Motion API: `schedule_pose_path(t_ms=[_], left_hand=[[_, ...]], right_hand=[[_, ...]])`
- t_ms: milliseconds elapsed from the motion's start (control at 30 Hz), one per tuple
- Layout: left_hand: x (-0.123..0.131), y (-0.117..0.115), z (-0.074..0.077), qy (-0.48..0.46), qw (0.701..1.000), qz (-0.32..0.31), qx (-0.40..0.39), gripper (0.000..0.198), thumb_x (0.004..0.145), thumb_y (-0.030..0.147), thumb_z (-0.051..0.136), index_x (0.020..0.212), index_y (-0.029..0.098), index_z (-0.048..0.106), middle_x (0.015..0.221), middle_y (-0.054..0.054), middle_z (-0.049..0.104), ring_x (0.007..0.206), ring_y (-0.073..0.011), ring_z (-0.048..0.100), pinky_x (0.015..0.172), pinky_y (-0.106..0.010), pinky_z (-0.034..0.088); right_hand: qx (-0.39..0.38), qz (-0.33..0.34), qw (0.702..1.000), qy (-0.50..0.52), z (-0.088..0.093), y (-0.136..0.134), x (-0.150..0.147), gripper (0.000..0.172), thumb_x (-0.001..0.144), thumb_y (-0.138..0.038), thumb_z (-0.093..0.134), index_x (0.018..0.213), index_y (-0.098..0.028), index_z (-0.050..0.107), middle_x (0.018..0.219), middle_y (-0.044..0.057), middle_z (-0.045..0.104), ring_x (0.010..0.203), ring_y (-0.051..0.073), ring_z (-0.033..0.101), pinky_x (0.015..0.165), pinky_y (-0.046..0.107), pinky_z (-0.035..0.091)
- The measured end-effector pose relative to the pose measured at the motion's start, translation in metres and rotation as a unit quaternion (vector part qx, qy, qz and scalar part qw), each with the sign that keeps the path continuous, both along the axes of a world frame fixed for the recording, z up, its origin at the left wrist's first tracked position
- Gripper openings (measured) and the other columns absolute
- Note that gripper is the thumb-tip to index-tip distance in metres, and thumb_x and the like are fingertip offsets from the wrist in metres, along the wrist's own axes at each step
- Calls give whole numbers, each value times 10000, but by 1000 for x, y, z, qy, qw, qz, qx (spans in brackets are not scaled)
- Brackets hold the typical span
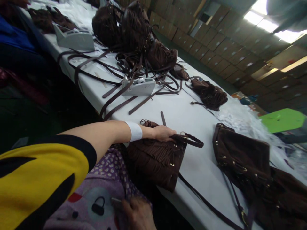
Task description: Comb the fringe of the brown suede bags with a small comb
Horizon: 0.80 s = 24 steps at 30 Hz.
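Note:
My left hand, with a white band on the wrist, lies on the top edge of a brown fringed bag at the near edge of the white table. Its fingers curl over the bag's rim beside the short strap. The bag's long strap trails off toward the right. My right hand is low at the bottom of the view, against a purple patterned apron. Its fingers are curled, and I cannot make out what is in them.
Another brown bag lies to the right and a small one further back. Loose straps surround a grey tape dispenser; a second dispenser and a pile of bags sit beyond. A person in blue is far left. Stacked boxes fill the background.

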<state>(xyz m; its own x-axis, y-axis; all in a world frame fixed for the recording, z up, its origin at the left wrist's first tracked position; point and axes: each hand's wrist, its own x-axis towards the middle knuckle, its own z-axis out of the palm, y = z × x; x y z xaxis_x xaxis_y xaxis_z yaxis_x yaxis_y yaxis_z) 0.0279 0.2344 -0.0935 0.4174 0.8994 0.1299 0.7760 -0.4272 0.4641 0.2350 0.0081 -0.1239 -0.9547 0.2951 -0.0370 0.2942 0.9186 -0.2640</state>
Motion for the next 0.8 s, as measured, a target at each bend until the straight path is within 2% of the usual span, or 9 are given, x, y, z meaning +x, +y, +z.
schedule_pose_path(t_ms=[67,133,200,267,400,533,633,700,800], left_hand=[[0,0,-2,1,1000,-6,6,348,912,485,445,1047,182,552,974,-92,686,859,-233,665,674,-289,484],[0,0,-2,4,1000,-1,7,343,914,479,445,1051,182,548,980,-93,686,866,-233,664,678,-288,482],[0,-1,-2,8,1000,11,2,341,915,477,444,1049,181,548,975,-93,687,866,-234,666,673,-285,479],[1,-2,0,14,1000,17,1,347,917,478,439,1045,175,547,967,-96,688,855,-239,669,652,-285,476],[1,-3,3,21,1000,17,9,384,914,510,428,1040,167,545,971,-108,687,845,-256,671,632,-298,472],[0,-4,4,16,1000,17,4,378,908,519,440,1050,185,546,983,-92,688,866,-239,667,658,-284,468],[1,-4,1,14,1000,23,-8,400,901,540,444,1054,188,555,975,-89,689,871,-240,663,675,-286,467],[3,-2,-1,14,999,25,-15,429,897,553,442,1067,178,560,982,-102,685,882,-250,657,691,-298,468],[5,5,3,14,999,14,-29,439,901,546,438,1079,168,573,989,-106,677,895,-237,645,714,-290,468]], right_hand=[[34,-33,997,68,16,6,-2,294,856,-197,515,1137,-213,598,743,35,567,645,176,496,565,285,349],[94,-77,984,129,44,27,-21,380,898,-116,397,1246,-174,538,740,48,548,656,179,483,590,296,354],[158,-97,975,119,69,53,-50,414,912,-70,376,1290,-177,507,763,55,553,688,186,488,623,312,362],[199,-96,972,75,82,73,-80,382,911,-75,419,1267,-164,525,771,64,556,712,202,496,619,323,370],[200,-50,978,-24,70,74,-107,342,874,-106,520,1214,-117,555,817,93,582,751,232,522,606,336,396],[128,3,989,-68,48,50,-80,285,822,-94,564,1089,-178,617,802,68,597,731,217,531,612,325,394],[26,36,998,-32,53,47,-52,346,795,-113,561,1111,-245,603,774,22,592,705,193,522,609,302,383],[16,-16,999,26,63,62,-38,380,837,-108,485,1189,-228,566,781,25,592,714,188,525,627,296,386],[108,-182,973,94,69,100,-20,323,935,-137,353,1162,-154,582,783,59,598,725,194,535,665,301,394]])
